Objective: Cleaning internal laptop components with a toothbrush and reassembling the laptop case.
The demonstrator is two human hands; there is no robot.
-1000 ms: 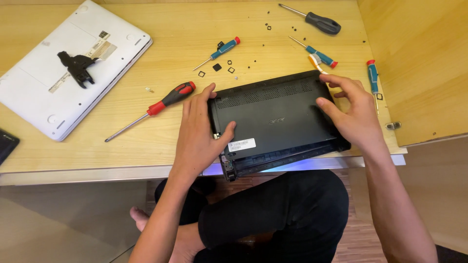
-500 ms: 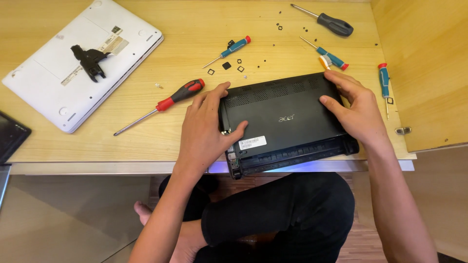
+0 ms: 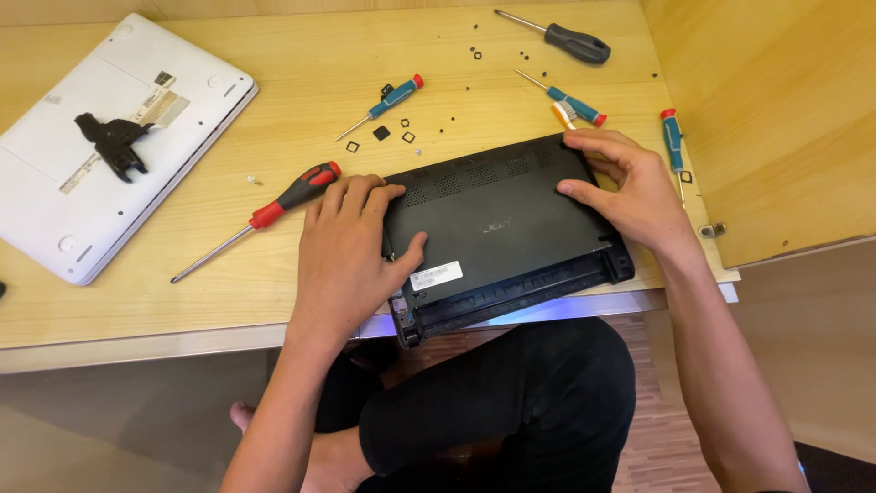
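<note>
Both hands resting flat on a black laptop (image 3: pixel 497 228), neither clenched nor gripping it. Left hand (image 3: pixel 351 246) lying open over the near left corner, fingers spread across the left edge, thumb stretching inward toward a small white label (image 3: pixel 435 275) on the underside. Right hand (image 3: pixel 634 187) pressing on the far right corner, fingers slightly curled along the far edge, thumb pointing in over the panel.

Laptop lying bottom-up, matt black, with rows of vent slots along the far side, a faint logo near the middle and an open battery bay running along the near edge. Sitting at an angle on the wooden surface (image 3: pixel 274 110), its near edge overhanging the front lip, above the person's crossed legs in dark trousers. Sitting between the two hands, spanning the gap from one to the other.

Lying just beside the left hand's fingertips: a red-and-black screwdriver (image 3: pixel 260 219), pointing away to the left. Lying further off: a small teal screwdriver with a red cap (image 3: pixel 383 105), another teal one (image 3: pixel 566 100) just beyond the right hand, a third (image 3: pixel 672 146) to its right near the wooden side wall, and a dark grey one (image 3: pixel 561 38) at the far edge. Scattered between them: tiny black screws and square pads. Well apart on the left: a white laptop (image 3: pixel 100 155), closed, carrying a black bracket (image 3: pixel 114 141).
</note>
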